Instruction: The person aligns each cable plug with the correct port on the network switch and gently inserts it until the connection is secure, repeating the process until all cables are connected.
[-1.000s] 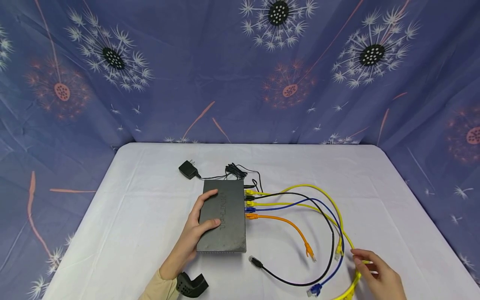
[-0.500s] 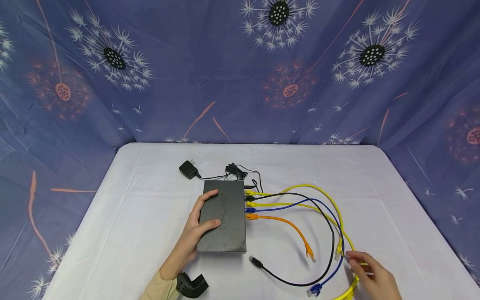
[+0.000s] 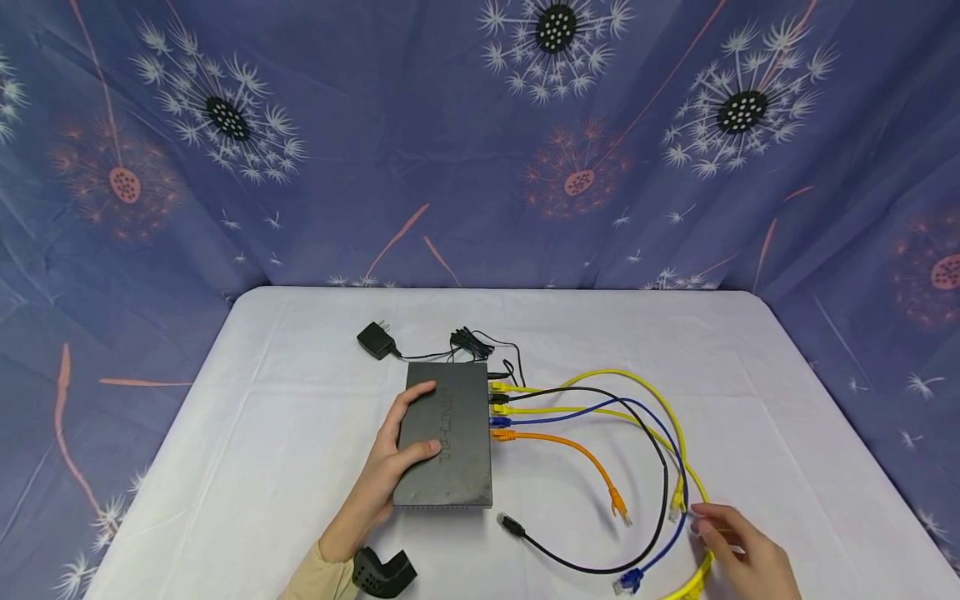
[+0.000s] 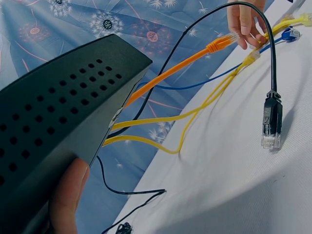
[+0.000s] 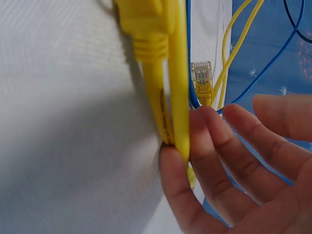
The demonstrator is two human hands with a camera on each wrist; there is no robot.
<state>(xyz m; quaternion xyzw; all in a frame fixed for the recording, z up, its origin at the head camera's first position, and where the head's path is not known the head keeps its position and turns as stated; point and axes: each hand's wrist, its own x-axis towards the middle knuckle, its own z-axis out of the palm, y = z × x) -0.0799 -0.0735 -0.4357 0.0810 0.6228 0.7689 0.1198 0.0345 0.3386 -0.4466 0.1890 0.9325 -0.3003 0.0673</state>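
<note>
My left hand (image 3: 401, 450) grips a dark grey TP-LINK network switch (image 3: 465, 467) by its left side, thumb and a finger on top. Ethernet cables leave its right side: two yellow, a black, a blue cable (image 3: 555, 418) and a short orange cable (image 3: 573, 441). Low on the right, my right hand (image 3: 746, 546) is loosely spread beside the yellow cable (image 3: 701, 575). In the right wrist view this yellow cable (image 5: 179, 97) runs down between the little finger and the other fingers. The black cable's plug (image 4: 271, 122) lies loose.
A black power adapter (image 3: 377, 340) and its bundled cord (image 3: 471, 342) lie behind the switch on the white-covered table (image 3: 300, 400). A patterned blue cloth (image 3: 420, 142) hangs behind. A black curved piece (image 3: 384, 572) sits by the left wrist.
My right hand has shifted slightly left, and the yellow cable beside it has moved left too. My left hand and the switch stay where they were.
</note>
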